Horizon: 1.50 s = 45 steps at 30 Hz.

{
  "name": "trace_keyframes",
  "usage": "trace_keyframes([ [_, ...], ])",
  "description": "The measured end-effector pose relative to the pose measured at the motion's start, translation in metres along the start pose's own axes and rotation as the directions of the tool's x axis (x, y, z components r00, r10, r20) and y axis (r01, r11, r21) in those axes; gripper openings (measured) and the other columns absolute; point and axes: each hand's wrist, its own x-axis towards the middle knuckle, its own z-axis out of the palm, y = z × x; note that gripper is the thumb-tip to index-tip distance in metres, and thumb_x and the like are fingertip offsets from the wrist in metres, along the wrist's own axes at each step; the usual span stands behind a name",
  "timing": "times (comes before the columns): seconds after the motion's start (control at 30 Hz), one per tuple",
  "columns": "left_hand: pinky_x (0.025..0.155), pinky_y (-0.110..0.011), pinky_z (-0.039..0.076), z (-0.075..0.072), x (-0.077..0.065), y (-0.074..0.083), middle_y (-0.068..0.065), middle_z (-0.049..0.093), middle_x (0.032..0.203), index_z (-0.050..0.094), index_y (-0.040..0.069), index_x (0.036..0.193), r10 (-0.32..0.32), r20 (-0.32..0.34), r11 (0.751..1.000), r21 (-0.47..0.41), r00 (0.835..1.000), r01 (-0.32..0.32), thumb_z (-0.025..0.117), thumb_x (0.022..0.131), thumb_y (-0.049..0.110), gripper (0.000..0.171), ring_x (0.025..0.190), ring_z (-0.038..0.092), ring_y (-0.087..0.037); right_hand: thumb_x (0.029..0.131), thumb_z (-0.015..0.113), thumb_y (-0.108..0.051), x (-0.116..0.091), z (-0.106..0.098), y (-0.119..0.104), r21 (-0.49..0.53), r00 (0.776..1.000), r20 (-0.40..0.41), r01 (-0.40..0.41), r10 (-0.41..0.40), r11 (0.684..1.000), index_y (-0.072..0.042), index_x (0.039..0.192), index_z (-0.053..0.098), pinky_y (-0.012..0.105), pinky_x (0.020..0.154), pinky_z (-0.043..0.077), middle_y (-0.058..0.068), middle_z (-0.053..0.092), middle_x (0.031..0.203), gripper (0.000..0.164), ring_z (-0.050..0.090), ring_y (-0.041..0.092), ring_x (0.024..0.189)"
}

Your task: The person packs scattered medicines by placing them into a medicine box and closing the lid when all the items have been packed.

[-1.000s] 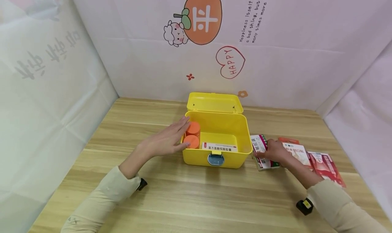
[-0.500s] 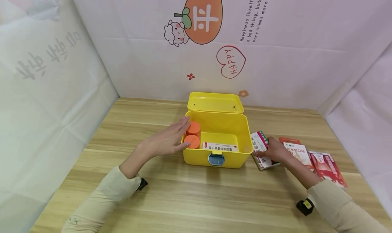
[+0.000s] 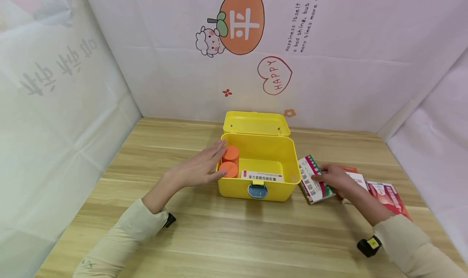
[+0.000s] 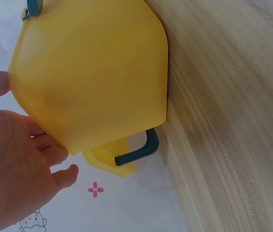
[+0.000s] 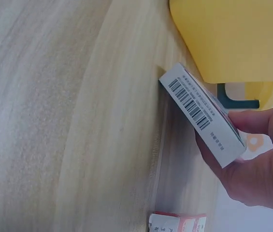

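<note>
A yellow storage box (image 3: 239, 188) with its lid raised stands mid-table in the head view. My left hand (image 3: 199, 166) rests at its left rim, fingers extended in the head view. Two orange lids (image 3: 229, 169) show inside along the left wall. Also inside is a white medicine box (image 3: 261, 176) near the front. My right hand (image 3: 340, 181) pinches a white and green medicine box (image 3: 310, 182) just right of the yellow box. Its barcoded end (image 5: 192, 104) faces the right wrist view, with the thumb and fingers on opposite faces.
Right of the right hand lie a white packet (image 3: 358, 179), partly hidden by the hand, and a red packet (image 3: 389, 195). An orange-red edge (image 3: 349, 169) shows behind the white packet. Patterned white cloth (image 3: 175, 83) rises behind the wooden table (image 3: 234, 237).
The right hand has shifted its hold on the medicine box toward its right edge, uncovering more of its printed face. The box has turned slightly. The left hand has stayed in place.
</note>
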Motion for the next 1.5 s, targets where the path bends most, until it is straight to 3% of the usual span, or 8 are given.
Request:
trace_keyframes([
  [0.37,0.127,-0.041,0.014,0.000,-0.002,0.000,-0.011,0.001,0.169,0.009,0.003,0.159,-0.006,-0.006,1.000,0.001,1.000,0.006,0.034,0.104,0.056,0.081,0.157,0.001,-0.023,0.100,0.059,-0.024,-0.013,-0.018,-0.005,0.119,0.998,0.052,0.012,-0.018,0.993,0.017,0.142,0.038,0.027,0.066,0.059,0.004,0.068,0.095,0.062,0.067,0.009,0.074],
  [0.63,0.127,-0.041,0.014,0.000,-0.001,0.000,-0.010,0.000,0.170,0.009,0.004,0.160,-0.004,0.001,1.000,-0.008,1.000,0.005,0.035,0.104,0.056,0.081,0.157,0.000,-0.022,0.101,0.058,-0.022,-0.021,-0.027,-0.006,0.195,0.996,0.062,0.049,-0.062,0.980,0.019,0.139,0.035,0.026,0.069,0.060,-0.001,0.068,0.092,0.061,0.068,0.007,0.076],
  [1.5,0.127,-0.042,0.015,0.000,0.000,0.000,-0.010,-0.001,0.170,0.009,0.004,0.160,-0.006,0.004,1.000,-0.003,1.000,0.006,0.035,0.104,0.057,0.081,0.157,0.000,-0.022,0.102,0.057,-0.021,-0.039,-0.038,-0.016,0.241,0.995,0.044,0.075,-0.088,0.968,0.020,0.144,0.026,0.027,0.072,0.061,-0.005,0.069,0.094,0.067,0.071,0.008,0.079],
])
